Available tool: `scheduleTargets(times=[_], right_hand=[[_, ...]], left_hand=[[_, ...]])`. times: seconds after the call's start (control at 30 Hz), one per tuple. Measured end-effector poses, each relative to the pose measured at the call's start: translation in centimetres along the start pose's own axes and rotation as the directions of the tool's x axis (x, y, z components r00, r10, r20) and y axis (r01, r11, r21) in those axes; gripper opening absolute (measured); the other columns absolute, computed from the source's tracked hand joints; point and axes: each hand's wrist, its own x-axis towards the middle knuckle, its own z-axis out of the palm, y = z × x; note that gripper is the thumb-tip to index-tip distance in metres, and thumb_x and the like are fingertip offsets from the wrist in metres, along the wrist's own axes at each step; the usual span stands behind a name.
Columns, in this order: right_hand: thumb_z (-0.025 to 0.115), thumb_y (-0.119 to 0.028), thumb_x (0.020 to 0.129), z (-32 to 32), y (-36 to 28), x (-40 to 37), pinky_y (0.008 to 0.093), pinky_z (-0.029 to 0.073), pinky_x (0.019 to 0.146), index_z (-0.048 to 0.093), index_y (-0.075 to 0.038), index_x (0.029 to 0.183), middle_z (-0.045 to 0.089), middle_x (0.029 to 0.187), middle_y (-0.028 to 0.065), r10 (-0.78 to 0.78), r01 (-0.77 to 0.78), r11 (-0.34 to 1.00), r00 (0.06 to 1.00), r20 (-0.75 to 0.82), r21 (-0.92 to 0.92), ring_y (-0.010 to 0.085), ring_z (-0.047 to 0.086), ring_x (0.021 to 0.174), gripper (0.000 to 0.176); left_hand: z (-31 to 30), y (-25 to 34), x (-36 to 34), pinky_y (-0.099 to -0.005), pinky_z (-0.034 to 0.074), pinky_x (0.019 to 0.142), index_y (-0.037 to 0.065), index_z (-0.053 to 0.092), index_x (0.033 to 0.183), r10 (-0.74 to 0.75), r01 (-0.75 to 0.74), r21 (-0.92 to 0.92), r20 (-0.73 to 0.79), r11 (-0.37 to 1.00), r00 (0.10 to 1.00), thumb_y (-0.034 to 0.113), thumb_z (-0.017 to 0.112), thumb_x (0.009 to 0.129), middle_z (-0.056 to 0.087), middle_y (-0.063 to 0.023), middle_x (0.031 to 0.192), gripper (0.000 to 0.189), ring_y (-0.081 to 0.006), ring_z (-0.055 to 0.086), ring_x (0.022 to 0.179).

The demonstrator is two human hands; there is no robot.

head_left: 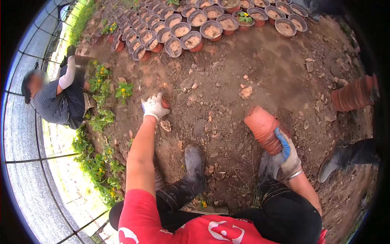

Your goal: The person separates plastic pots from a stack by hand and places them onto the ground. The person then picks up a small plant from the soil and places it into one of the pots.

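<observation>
My right hand [289,153], in a white and blue work glove, is wrapped around the rim end of a nested stack of terracotta-coloured plant pots [262,126], which lies tilted with its base pointing up and left. My left hand [154,107], in a white glove, reaches out low over the soil with its fingers curved over a terracotta-coloured plant pot [165,103]. Most of that pot is hidden by the glove. A pale stone [165,125] lies just below the left hand.
Rows of soil-filled pots [191,40] stand ahead. Yellow-flowered plants [101,158] line the left side, where a person [57,95] crouches near a mesh fence [24,138]. At right are another pot stack [352,94] and a person's boot [330,166]. Stones [245,92] dot the soil.
</observation>
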Motion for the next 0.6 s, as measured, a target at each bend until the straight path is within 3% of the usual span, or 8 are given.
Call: scheduleTargets(times=[0.13, 0.17, 0.2, 0.23, 0.33, 0.37, 0.4, 0.6], right_hand=[[0.064, 0.004, 0.084, 2.8, -4.7, 0.5, 0.0335, 0.045, 0.102, 0.052, 0.002, 0.127, 0.054, 0.133, 0.0129, 0.325, -0.289, 0.665, 0.942, 0.081, 0.689, 0.0226, 0.055, 0.120, 0.044], [0.064, 0.004, 0.085, 2.6, -4.1, 0.5, 0.0333, 0.046, 0.102, 0.052, 0.002, 0.126, 0.054, 0.133, 0.0121, -0.072, 0.062, 0.981, 0.996, 0.046, 0.186, 0.0218, 0.055, 0.120, 0.043], [0.063, 0.003, 0.086, 2.4, -3.6, 0.5, 0.0331, 0.046, 0.101, 0.052, 0.002, 0.126, 0.054, 0.132, 0.0113, -0.409, 0.466, 0.813, 0.884, 0.228, -0.349, 0.0210, 0.056, 0.119, 0.042], [0.063, 0.003, 0.086, 2.4, -3.1, 0.5, 0.0331, 0.046, 0.101, 0.052, 0.002, 0.126, 0.054, 0.132, 0.0113, -0.408, 0.464, 0.814, 0.885, 0.226, -0.348, 0.0210, 0.056, 0.119, 0.042], [0.067, 0.002, 0.082, 1.9, -2.5, 0.8, 0.0342, 0.046, 0.102, 0.052, 0.001, 0.127, 0.057, 0.129, 0.0112, -0.099, 0.022, 0.905, 0.982, 0.161, 0.424, 0.0222, 0.057, 0.118, 0.047], [0.069, 0.001, 0.079, 1.0, -2.4, 0.9, 0.0347, 0.046, 0.102, 0.053, 0.000, 0.127, 0.058, 0.128, 0.0115, -0.269, 0.284, 0.957, 0.945, 0.187, -0.057, 0.0221, 0.057, 0.117, 0.050], [0.072, 0.000, 0.077, 0.5, -2.4, 0.9, 0.0351, 0.046, 0.103, 0.053, -0.001, 0.127, 0.058, 0.127, 0.0117, -0.392, 0.489, 0.711, 0.872, 0.293, -0.505, 0.0220, 0.057, 0.117, 0.054], [0.074, 0.000, 0.073, 2.1, -2.5, 0.7, 0.0367, 0.045, 0.102, 0.053, -0.002, 0.128, 0.059, 0.127, 0.0145, -0.379, 0.445, 0.839, 0.891, 0.248, -0.315, 0.0279, 0.058, 0.118, 0.059]], left_hand=[[3.1, 1.2, 0.2, -0.0528, 0.028, 0.109, 0.008, 0.048, 0.120, 0.071, -0.060, 0.061, -0.198, 0.996, 0.978, 0.031, 0.073, 0.064, 0.059, -0.0184, 0.116, 0.065, -0.0347, 0.052, 0.118], [3.2, 1.1, -0.4, -0.0520, 0.031, 0.107, 0.008, 0.050, 0.120, 0.072, -0.063, 0.051, -0.224, 0.997, 0.972, 0.032, 0.074, 0.064, 0.060, -0.0176, 0.114, 0.065, -0.0343, 0.053, 0.116], [3.4, 1.0, -1.0, -0.0512, 0.034, 0.105, 0.009, 0.053, 0.120, 0.075, -0.068, 0.037, -0.247, 0.997, 0.966, 0.033, 0.074, 0.063, 0.060, -0.0168, 0.112, 0.065, -0.0340, 0.055, 0.113], [2.6, 1.0, -1.7, -0.0512, 0.034, 0.105, 0.009, 0.053, 0.120, 0.076, -0.068, 0.039, -0.245, 0.997, 0.967, 0.033, 0.074, 0.063, 0.060, -0.0168, 0.112, 0.065, -0.0340, 0.055, 0.113], [0.1, 0.2, -3.3, -0.0440, 0.047, 0.091, 0.011, 0.068, 0.105, -0.095, 0.018, -0.230, -0.327, 0.973, 0.940, 0.041, 0.076, 0.059, 0.062, -0.0157, 0.109, 0.056, -0.0326, 0.058, 0.106], [-0.6, -0.2, -3.7, -0.0412, 0.048, 0.089, 0.010, 0.069, 0.102, -0.116, 0.008, -0.307, -0.335, 0.952, 0.935, 0.040, 0.078, 0.060, 0.064, -0.0153, 0.105, 0.053, -0.0318, 0.061, 0.101], [-1.2, -0.6, -4.2, -0.0384, 0.050, 0.086, 0.009, 0.070, 0.100, -0.141, 0.000, -0.382, -0.340, 0.924, 0.930, 0.038, 0.079, 0.061, 0.065, -0.0150, 0.102, 0.050, -0.0310, 0.063, 0.097], [-0.8, -1.7, -4.7, -0.0410, 0.049, 0.087, 0.009, 0.070, 0.096, -0.189, -0.032, -0.525, -0.362, 0.851, 0.913, 0.040, 0.076, 0.065, 0.066, -0.0139, 0.099, 0.044, -0.0323, 0.062, 0.097]])
